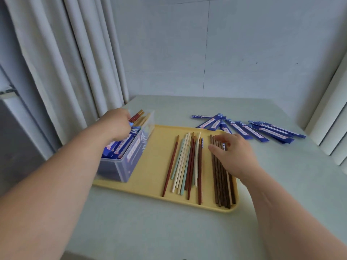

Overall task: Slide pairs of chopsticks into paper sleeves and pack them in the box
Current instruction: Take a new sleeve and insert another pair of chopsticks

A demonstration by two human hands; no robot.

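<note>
The right hand (pixel 232 156) lies released, fingers spread and fairly straight, its fingertips (pixel 218 138) resting on the far ends of a bundle of dark brown chopsticks (pixel 223 184) at the 3 o'clock side of a yellow tray (pixel 150 166). Just beside the bundle, toward 9 o'clock, a loose row of mixed chopsticks (pixel 187 162) in red-brown, mint and cream lies lengthwise on the tray. The left hand (pixel 116 124) reaches over a clear plastic box (pixel 129 160) on the tray's 9 o'clock edge. It appears to be grasping a sleeved pair (pixel 137 115) whose red-brown ends poke out past the knuckles, though the back of the hand hides the fingers. The box holds packed blue sleeves (pixel 122 145). The left forearm crosses in front of the box's near corner. The tray sits on a pale grey-green table (pixel 169 231). At 1 o'clock from the tray, a fan of empty blue paper sleeves (pixel 262 130) lies on the tabletop. Behind stands a plain pale wall (pixel 244 53). Pale curtains (pixel 75 62) hang at 10 o'clock and more folds (pixel 334 119) at 3 o'clock.
</note>
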